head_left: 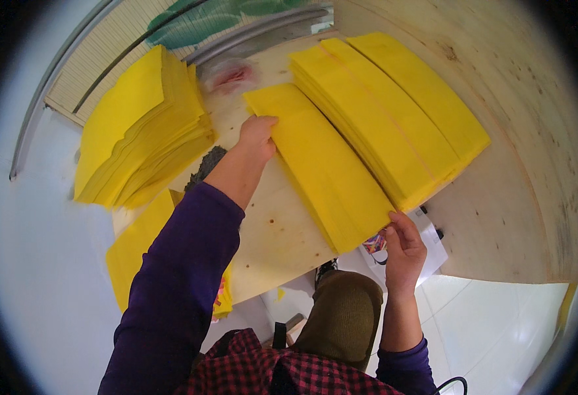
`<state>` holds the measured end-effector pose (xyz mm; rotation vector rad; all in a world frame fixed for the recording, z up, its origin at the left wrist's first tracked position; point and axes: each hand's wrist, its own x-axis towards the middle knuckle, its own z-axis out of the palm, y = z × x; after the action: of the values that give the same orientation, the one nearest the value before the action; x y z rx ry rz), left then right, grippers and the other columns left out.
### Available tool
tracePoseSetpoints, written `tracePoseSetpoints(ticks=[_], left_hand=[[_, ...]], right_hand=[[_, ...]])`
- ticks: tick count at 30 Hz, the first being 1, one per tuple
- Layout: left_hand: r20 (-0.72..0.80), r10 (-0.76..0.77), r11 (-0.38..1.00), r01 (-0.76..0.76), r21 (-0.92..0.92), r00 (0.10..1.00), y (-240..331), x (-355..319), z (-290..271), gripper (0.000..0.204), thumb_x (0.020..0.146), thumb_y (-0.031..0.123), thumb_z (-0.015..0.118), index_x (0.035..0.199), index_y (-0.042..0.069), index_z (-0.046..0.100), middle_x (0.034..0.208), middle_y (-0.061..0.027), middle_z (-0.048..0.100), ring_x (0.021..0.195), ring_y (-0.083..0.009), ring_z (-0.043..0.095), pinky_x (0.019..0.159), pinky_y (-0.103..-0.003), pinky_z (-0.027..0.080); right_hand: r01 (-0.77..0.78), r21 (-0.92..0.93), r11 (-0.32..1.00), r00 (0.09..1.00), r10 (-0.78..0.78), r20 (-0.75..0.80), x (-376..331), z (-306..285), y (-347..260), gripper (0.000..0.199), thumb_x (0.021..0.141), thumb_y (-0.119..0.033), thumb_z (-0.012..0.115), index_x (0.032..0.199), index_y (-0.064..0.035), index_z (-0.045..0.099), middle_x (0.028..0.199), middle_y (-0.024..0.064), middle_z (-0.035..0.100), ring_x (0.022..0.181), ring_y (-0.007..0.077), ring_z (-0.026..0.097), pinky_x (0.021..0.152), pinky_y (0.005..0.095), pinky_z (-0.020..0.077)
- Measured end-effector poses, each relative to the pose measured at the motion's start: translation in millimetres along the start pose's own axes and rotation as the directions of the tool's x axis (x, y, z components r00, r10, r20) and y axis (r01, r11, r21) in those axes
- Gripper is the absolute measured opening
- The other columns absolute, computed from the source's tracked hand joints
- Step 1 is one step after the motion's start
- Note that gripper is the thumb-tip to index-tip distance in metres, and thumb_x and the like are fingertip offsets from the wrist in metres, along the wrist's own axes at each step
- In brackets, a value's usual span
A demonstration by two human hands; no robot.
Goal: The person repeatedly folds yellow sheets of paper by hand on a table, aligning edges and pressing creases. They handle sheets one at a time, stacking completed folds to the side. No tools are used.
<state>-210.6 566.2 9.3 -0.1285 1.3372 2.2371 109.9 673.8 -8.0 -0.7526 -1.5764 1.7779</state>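
A long narrow stack of yellow, felt-like sheets point(318, 164) lies on the wooden table, slanting from far left to near right. My left hand point(258, 135) is closed at its far left edge, fingers partly hidden. At its near right corner, my right hand point(404, 247) pinches the edge between thumb and fingers. Just right of it lies a thicker yellow bundle point(374, 118) with a thin pale band along it. Beyond that, another yellow stack point(420, 95) rests against the bundle.
A tall pile of yellow sheets point(131, 125) stands at the far left, with more yellow sheets point(134, 247) below it. A dark grey cloth-like thing point(207, 163) and a clear bag with something reddish point(231, 76) lie between. A wooden panel point(506, 99) rises on the right.
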Motion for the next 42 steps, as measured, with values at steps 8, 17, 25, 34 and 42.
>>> tracePoseSetpoints(ticks=[8, 17, 25, 34, 42], left_hand=[[-0.154, 0.216, 0.963, -0.184, 0.199, 0.964, 19, -15, 9, 0.053, 0.093, 0.004, 0.052, 0.143, -0.002, 0.033, 0.144, -0.017, 0.04, 0.131, -0.029, 0.042, 0.108, -0.036, 0.035], [0.117, 0.392, 0.781, -0.398, 0.482, 0.912, 96, -115, -57, 0.055, 0.09, 0.017, 0.06, 0.14, 0.001, 0.042, 0.144, -0.0147, 0.043, 0.136, -0.0251, 0.036, 0.111, -0.033, 0.027], [0.094, 0.632, 0.383, -0.416, 0.825, 0.769, 129, -307, -217, 0.037, 0.094, 0.005, 0.052, 0.13, 0.0, 0.052, 0.129, -0.0096, 0.056, 0.12, -0.0189, 0.052, 0.102, -0.031, 0.04], [-0.339, 0.689, 0.603, -0.247, 0.759, 0.641, 83, -456, -379, 0.022, 0.095, 0.005, 0.052, 0.114, 0.0, 0.058, 0.11, -0.0045, 0.062, 0.105, -0.014, 0.057, 0.094, -0.028, 0.043], [-0.069, 0.83, 0.238, -0.241, 0.941, 0.554, 80, -477, -419, 0.015, 0.093, 0.002, 0.054, 0.106, 0.001, 0.061, 0.098, -0.0093, 0.063, 0.092, -0.0186, 0.061, 0.08, -0.028, 0.048]], right_hand=[[-0.007, -0.033, 0.999, 0.999, 0.008, 0.05, -2, -3, 0, 0.03, 0.091, 0.004, 0.054, 0.121, 0.0036, 0.058, 0.124, 0.011, 0.059, 0.099, 0.0147, 0.061, 0.08, 0.027, 0.0521], [0.042, -0.136, 0.99, 0.999, -0.038, 0.033, -34, -9, -14, 0.019, 0.09, 0.004, 0.053, 0.105, -0.0022, 0.061, 0.102, 0.0024, 0.057, 0.075, 0.0067, 0.052, 0.063, 0.0192, 0.0428], [0.127, -0.05, 0.991, 0.925, -0.1, 0.365, -85, 47, -39, 0.008, 0.092, -0.002, 0.058, 0.098, -0.0007, 0.064, 0.089, 0.0013, 0.06, 0.067, 0.0059, 0.049, 0.06, 0.0184, 0.0405], [0.222, -0.121, 0.968, 0.768, -0.097, 0.633, -147, 111, -51, 0.008, 0.09, 0.0, 0.061, 0.097, 0.0001, 0.064, 0.09, 0.0021, 0.062, 0.077, 0.0067, 0.055, 0.07, 0.0197, 0.0455], [0.504, -0.2, 0.84, 0.529, -0.117, 0.841, -180, 192, -69, 0.015, 0.085, 0.002, 0.061, 0.099, 0.0007, 0.065, 0.096, 0.0094, 0.063, 0.086, 0.0157, 0.061, 0.079, 0.0267, 0.0488]])
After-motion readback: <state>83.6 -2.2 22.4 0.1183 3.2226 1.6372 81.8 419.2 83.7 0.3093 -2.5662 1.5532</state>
